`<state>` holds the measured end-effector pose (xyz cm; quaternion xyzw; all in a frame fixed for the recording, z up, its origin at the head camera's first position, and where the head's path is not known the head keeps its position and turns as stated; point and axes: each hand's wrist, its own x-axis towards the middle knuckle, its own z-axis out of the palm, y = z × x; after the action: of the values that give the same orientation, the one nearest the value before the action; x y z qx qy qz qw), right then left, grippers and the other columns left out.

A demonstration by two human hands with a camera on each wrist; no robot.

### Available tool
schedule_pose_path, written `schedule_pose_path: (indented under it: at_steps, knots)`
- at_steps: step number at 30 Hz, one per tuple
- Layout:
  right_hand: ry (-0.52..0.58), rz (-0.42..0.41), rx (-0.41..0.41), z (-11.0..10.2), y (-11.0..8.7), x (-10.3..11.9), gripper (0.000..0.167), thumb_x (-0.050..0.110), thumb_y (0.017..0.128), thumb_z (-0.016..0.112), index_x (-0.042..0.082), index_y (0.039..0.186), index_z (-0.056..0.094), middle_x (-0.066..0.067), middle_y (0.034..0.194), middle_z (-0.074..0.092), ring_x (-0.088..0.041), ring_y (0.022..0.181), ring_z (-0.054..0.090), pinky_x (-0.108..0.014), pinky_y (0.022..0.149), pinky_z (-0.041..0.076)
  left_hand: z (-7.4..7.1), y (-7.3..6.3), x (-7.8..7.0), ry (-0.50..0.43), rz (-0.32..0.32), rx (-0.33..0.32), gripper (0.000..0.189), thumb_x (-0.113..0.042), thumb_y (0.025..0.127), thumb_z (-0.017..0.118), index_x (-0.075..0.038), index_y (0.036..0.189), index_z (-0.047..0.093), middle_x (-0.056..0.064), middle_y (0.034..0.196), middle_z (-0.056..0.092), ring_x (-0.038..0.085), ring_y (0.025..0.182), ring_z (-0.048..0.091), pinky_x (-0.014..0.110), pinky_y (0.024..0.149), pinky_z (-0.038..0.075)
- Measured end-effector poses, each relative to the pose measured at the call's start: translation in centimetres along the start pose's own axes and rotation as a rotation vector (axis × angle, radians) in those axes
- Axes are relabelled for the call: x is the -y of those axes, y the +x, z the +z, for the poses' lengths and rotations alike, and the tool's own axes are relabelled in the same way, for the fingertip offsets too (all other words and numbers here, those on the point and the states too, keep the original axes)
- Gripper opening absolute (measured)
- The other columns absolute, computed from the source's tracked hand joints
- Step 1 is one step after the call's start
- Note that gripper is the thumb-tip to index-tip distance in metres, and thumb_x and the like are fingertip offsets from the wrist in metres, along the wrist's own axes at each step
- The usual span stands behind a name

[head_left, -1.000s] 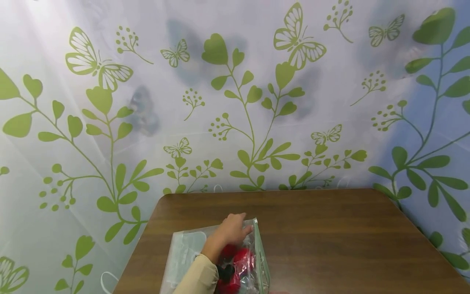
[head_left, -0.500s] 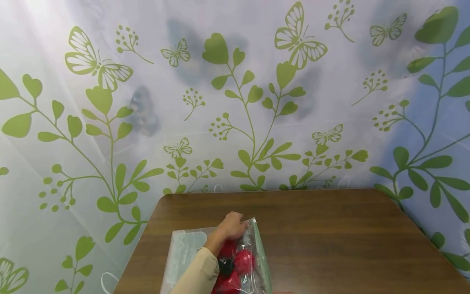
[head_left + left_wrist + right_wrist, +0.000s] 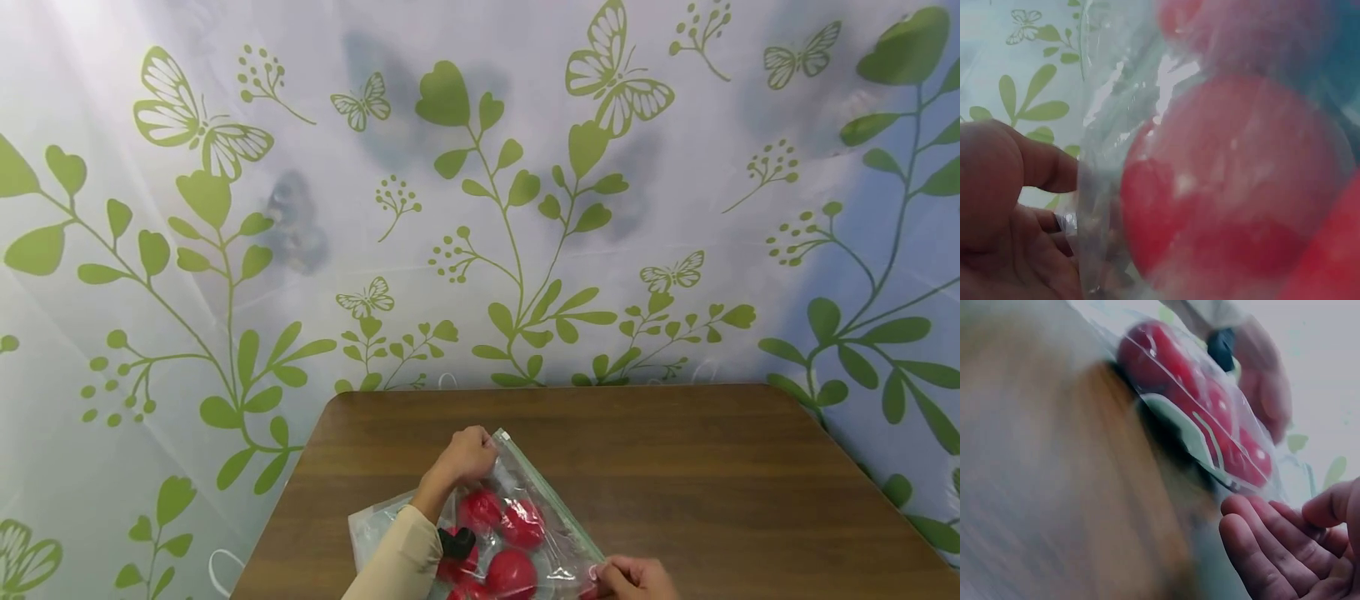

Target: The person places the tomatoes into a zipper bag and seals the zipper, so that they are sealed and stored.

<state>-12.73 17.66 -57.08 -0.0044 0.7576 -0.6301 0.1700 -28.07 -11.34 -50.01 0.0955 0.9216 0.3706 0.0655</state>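
A clear slider zip bag with a green zip strip lies at the table's front, bulging with several glossy red round things. They look like balls; their exact kind is unclear. My left hand grips the bag's far edge, close to the white slider. At the zip's near end my right hand pinches the bag's corner. In the left wrist view the left hand holds the film's edge beside one red ball. The right wrist view shows right-hand fingers at the bag's corner.
The brown wooden table extends to the right and behind the bag. A pale, flat sheet sticks out left of the bag, partly under my left sleeve. A white curtain with green leaves and butterflies hangs behind the table.
My left hand has curled onto the bag's far edge. My right hand has come into view at the near corner. The bag's zip edge now slants further right, and the red things have spread apart.
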Motion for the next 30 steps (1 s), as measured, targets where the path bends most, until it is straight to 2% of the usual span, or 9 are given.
schedule_pose_path:
  at_steps: [3,6,10,13,16,19,24,27,30]
  knots:
    - [0.039,0.018,0.027,-1.3,0.2,0.3,0.028,0.017,0.105,0.062,-0.007,0.101,0.077,-0.016,0.092,0.083,-0.025,0.082,0.082,-0.034,0.071,0.068,0.1,0.0,0.0,-0.020,0.004,-0.025,0.019,-0.008,0.096,0.054,-0.008,0.077,0.056,0.002,0.071,0.053,0.016,0.063,0.049,0.030,0.054,0.040]
    - [0.068,0.031,0.025,-2.3,0.3,0.4,0.028,0.016,0.106,0.061,-0.008,0.106,0.076,-0.016,0.093,0.083,-0.027,0.084,0.083,-0.037,0.074,0.069,0.2,-0.2,-0.2,-0.041,0.007,-0.053,0.013,-0.010,0.099,0.057,-0.003,0.091,0.066,0.006,0.083,0.063,0.020,0.075,0.057,0.034,0.063,0.048]
    - [0.097,0.035,-0.015,-3.6,0.4,0.7,0.028,0.014,0.109,0.059,-0.010,0.108,0.073,-0.017,0.092,0.082,-0.026,0.082,0.082,-0.037,0.075,0.069,0.5,-0.2,-0.5,-0.085,0.014,-0.100,0.023,-0.021,0.106,0.061,-0.001,0.111,0.071,0.010,0.101,0.073,0.024,0.092,0.065,0.043,0.078,0.057]
    - [0.086,0.036,-0.069,-4.4,0.7,1.1,0.030,0.014,0.110,0.058,-0.012,0.112,0.072,-0.016,0.093,0.082,-0.026,0.083,0.081,-0.036,0.075,0.069,0.9,-0.1,-0.6,-0.131,0.026,-0.136,0.027,-0.027,0.110,0.060,-0.002,0.116,0.071,0.012,0.104,0.075,0.026,0.094,0.068,0.046,0.081,0.058]
    - [0.058,0.028,-0.111,-5.4,0.9,1.3,0.032,0.014,0.111,0.057,-0.014,0.117,0.071,-0.015,0.095,0.082,-0.026,0.084,0.082,-0.036,0.076,0.069,1.3,-0.1,-0.7,-0.171,0.054,-0.183,0.024,-0.024,0.111,0.059,-0.004,0.114,0.071,0.011,0.103,0.076,0.023,0.091,0.068,0.043,0.078,0.057]
    - [0.030,0.025,-0.141,-6.6,1.1,1.4,0.033,0.013,0.112,0.054,-0.015,0.119,0.070,-0.014,0.096,0.082,-0.024,0.085,0.082,-0.035,0.077,0.069,1.8,-0.1,-0.8,-0.225,0.091,-0.202,0.019,-0.020,0.112,0.057,-0.004,0.115,0.068,0.010,0.098,0.077,0.017,0.082,0.065,0.036,0.070,0.054]
    - [-0.007,0.004,-0.194,-8.3,1.9,1.4,0.034,0.011,0.115,0.051,-0.017,0.121,0.068,-0.014,0.099,0.082,-0.019,0.086,0.081,-0.033,0.078,0.068,2.7,0.2,-0.8,-0.306,0.141,-0.202,0.017,-0.015,0.113,0.054,-0.002,0.118,0.064,0.001,0.070,0.067,0.007,0.057,0.056,0.024,0.053,0.044]
    - [-0.013,0.005,-0.224,-8.7,2.5,1.4,0.033,0.012,0.115,0.052,-0.017,0.122,0.068,-0.013,0.100,0.081,-0.018,0.088,0.081,-0.033,0.079,0.068,3.2,0.3,-0.8,-0.315,0.161,-0.230,0.016,-0.015,0.114,0.053,-0.003,0.116,0.065,-0.003,0.066,0.063,0.004,0.056,0.055,0.022,0.052,0.044]
    - [-0.022,0.017,-0.263,-8.6,2.8,1.5,0.031,0.011,0.114,0.054,-0.015,0.122,0.069,-0.012,0.099,0.080,-0.020,0.087,0.081,-0.034,0.078,0.068,3.5,0.1,-1.0,-0.309,0.187,-0.245,0.014,-0.014,0.114,0.054,-0.004,0.114,0.064,-0.003,0.066,0.065,0.004,0.058,0.057,0.022,0.053,0.045]
